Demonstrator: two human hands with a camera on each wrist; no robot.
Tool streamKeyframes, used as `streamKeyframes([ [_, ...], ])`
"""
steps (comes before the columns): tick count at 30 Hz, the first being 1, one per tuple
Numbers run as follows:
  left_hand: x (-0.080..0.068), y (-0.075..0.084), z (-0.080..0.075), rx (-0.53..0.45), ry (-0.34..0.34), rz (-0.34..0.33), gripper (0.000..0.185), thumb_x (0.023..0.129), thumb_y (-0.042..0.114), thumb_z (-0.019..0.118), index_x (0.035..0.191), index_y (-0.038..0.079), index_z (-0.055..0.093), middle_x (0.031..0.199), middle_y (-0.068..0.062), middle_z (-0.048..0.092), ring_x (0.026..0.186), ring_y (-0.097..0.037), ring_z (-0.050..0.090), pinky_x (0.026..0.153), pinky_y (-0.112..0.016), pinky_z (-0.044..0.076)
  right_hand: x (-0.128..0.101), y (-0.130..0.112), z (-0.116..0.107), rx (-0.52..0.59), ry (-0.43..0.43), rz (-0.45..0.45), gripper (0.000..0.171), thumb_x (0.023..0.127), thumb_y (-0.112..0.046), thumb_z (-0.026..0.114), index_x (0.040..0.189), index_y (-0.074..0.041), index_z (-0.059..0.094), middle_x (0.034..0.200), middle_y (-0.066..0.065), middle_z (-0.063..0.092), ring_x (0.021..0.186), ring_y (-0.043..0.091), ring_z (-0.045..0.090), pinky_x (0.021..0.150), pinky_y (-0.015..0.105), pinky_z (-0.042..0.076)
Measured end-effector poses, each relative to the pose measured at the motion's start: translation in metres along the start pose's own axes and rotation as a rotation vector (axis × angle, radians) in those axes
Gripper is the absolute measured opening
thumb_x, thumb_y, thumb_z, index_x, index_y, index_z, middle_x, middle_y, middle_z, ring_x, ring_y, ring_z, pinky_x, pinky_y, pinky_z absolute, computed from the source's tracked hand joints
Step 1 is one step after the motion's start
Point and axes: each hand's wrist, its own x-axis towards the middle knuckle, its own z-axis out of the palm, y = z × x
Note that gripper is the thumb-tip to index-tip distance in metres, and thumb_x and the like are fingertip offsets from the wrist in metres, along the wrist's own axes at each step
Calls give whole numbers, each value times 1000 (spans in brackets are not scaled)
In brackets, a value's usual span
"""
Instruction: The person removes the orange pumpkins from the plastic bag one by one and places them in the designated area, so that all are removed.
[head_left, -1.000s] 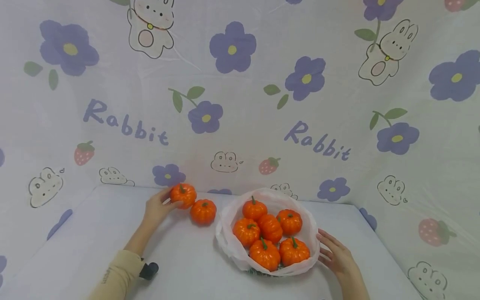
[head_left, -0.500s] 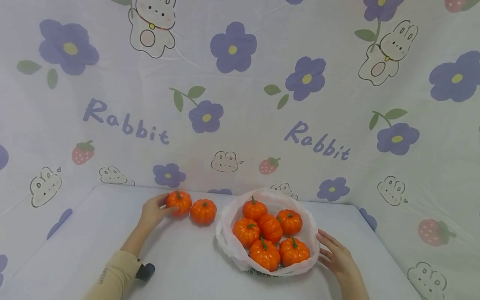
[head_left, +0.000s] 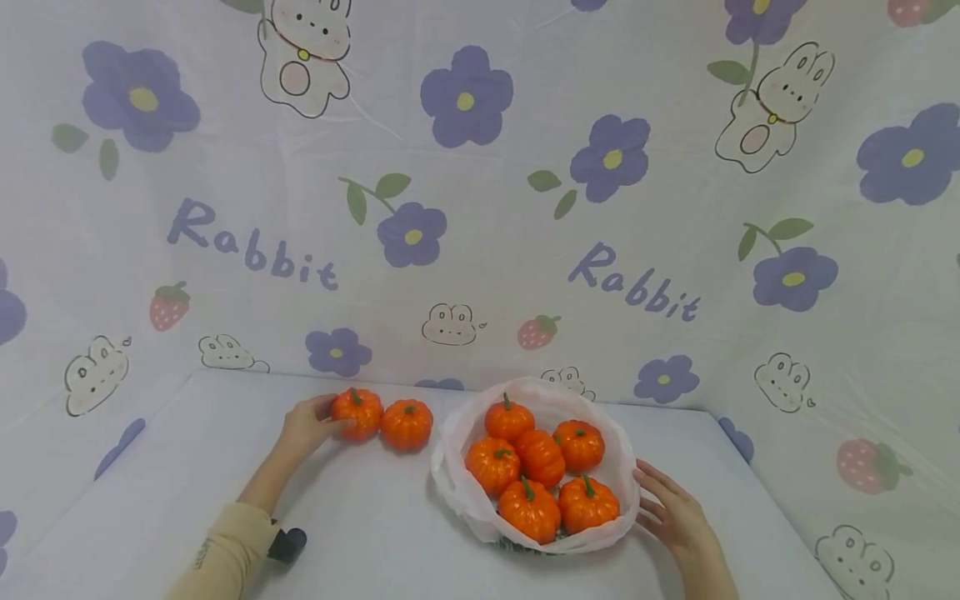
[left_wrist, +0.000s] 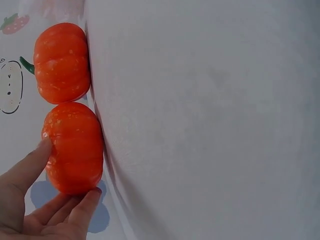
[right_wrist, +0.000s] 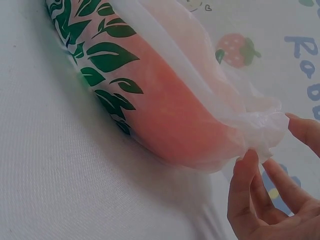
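My left hand [head_left: 302, 428] holds a small orange toy pumpkin [head_left: 357, 415] at the back left of the table, thumb on its near side and fingers behind. A second pumpkin [head_left: 407, 425] stands right beside it; in the left wrist view the held pumpkin [left_wrist: 75, 150] and its neighbour [left_wrist: 62, 62] meet end to end. To the right, a white plastic bag [head_left: 452, 504] lies wide open with several pumpkins inside. My right hand [head_left: 675, 518] is at the bag's right edge; in the right wrist view its thumb and fingers pinch the gathered plastic [right_wrist: 265, 132].
Green leaf prints [right_wrist: 112, 57] cover the bag's lower outside. A white table [head_left: 375, 533] carries everything, and a rabbit-and-flower cloth [head_left: 480, 208] rises behind its back edge. A dark wrist device [head_left: 287, 545] sits at my left sleeve.
My left hand has lowered the pumpkin and shifted it slightly left, from overlapping the second pumpkin's upper left to standing level beside it. The right hand and bag stay put.
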Motion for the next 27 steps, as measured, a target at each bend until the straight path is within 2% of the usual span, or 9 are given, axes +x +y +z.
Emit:
streamKeyframes([
  [5, -1, 3, -2, 39, -14, -19, 72, 89, 23, 70, 143, -11, 36, 147, -32, 39, 134, -49, 42, 109, -55, 42, 0, 0, 1, -7, 7, 1, 74, 86, -45, 71, 149, -19, 41, 152, 4, 36, 104, 13, 56, 86, 22, 51],
  [9, -1, 5, -3, 65, 1, -23, 74, 89, 21, 69, 145, -10, 32, 148, -33, 36, 135, -51, 38, 110, -57, 39, 1, 1, 0, -10, 7, -3, 72, 86, -46, 72, 147, -21, 44, 146, -1, 41, 103, 12, 57, 86, 23, 52],
  [14, 0, 8, -4, 71, 38, -31, 75, 90, 17, 68, 148, -8, 28, 150, -34, 32, 140, -51, 31, 113, -59, 33, 1, 2, 0, -8, -1, -4, 67, 87, -46, 70, 146, -23, 47, 148, -1, 39, 103, 12, 57, 86, 22, 52],
  [20, 0, 19, -5, 65, 106, -2, 81, 88, 20, 71, 151, -3, 25, 153, -31, 30, 142, -50, 28, 117, -59, 29, 1, 1, 0, 6, 4, -9, 62, 85, -45, 73, 141, -26, 53, 127, -12, 49, 100, 12, 58, 86, 23, 52],
  [27, -3, 38, -2, 30, 135, 24, 83, 88, 19, 72, 152, -4, 23, 156, -29, 27, 144, -47, 25, 119, -56, 27, 0, 1, 1, 8, -2, -9, 57, 86, -44, 71, 138, -28, 55, 126, -12, 49, 99, 11, 58, 87, 23, 51],
])
